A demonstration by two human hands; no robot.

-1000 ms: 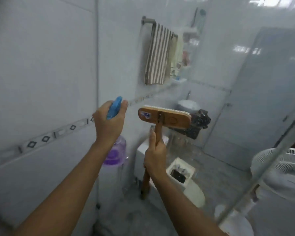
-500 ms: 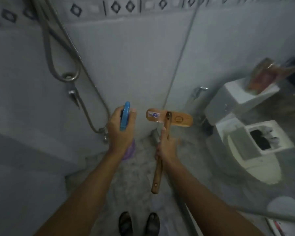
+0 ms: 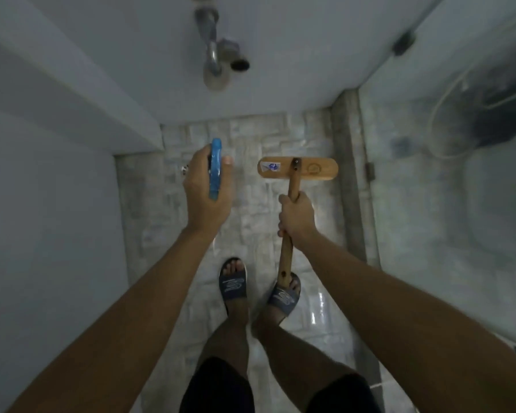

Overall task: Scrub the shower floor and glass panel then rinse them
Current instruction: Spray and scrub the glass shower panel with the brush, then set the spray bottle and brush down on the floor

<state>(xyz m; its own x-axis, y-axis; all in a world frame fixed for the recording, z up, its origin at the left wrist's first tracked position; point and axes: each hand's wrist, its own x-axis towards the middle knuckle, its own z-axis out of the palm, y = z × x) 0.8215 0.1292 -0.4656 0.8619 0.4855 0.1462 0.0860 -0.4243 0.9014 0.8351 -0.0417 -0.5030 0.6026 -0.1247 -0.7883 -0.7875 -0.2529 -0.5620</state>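
Right now I'm looking straight down at the shower floor (image 3: 251,138), pale stone-pattern tile with a wet sheen along its near right part. My left hand (image 3: 204,189) hangs over the far left part of the floor, its grip closed round the top of a spray bottle (image 3: 215,171). The fingers wrap the left side and the thumb lies on the right of the blue trigger head. The bottle's body is hidden under the hand.

My right hand (image 3: 295,216) has a full, closed grip on the wooden handle of the brush (image 3: 298,169), fist wrapped about midway along it. The flat wooden head lies crosswise over the far right part of the floor, near the raised strip at the right edge. It carries a small sticker left of the handle joint. I cannot tell whether the bristles touch the tile. The handle's free end shows over the right one of my two dark sandals (image 3: 232,283), which stand side by side at the floor's middle.

The glass panel (image 3: 429,204) rises from the floor's right edge, hazy, with only blurred shapes behind it. A metal tap (image 3: 215,64) juts from the wall (image 3: 280,55) at the floor's far edge.
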